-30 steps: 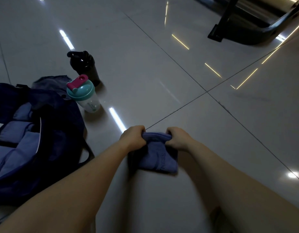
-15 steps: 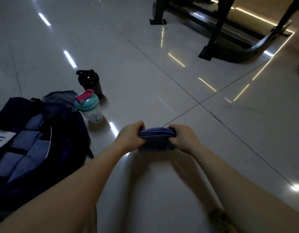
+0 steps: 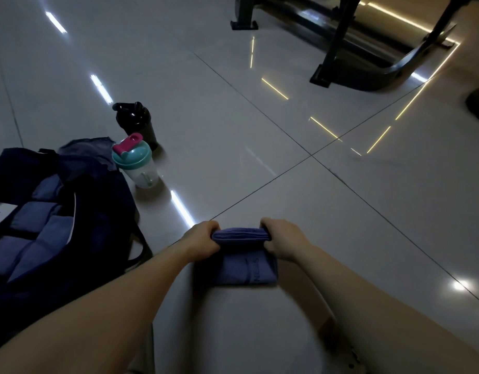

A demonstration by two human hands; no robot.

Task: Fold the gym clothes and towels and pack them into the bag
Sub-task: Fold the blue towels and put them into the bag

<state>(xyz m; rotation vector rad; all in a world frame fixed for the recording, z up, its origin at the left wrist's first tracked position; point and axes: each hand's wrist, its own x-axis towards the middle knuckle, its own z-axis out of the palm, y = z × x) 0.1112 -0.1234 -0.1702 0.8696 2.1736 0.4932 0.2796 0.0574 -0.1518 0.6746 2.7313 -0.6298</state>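
We pinch the soft, limp towel (image 3: 245, 261) at its top corners with left hand (image 3: 203, 240) and right hand (image 3: 282, 238), right of the bag (image 3: 98, 211).

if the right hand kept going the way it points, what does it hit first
Besides the towel it grips, the right hand, following its forearm, probably clears the left hand and meets the teal-lidded bottle first; depth is unclear.

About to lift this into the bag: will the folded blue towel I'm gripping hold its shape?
Probably not: the folded blue towel bends limply where the left hand and right hand grip its far edge. It looks thin, so likely light. Loose layers may fall open unless supported.
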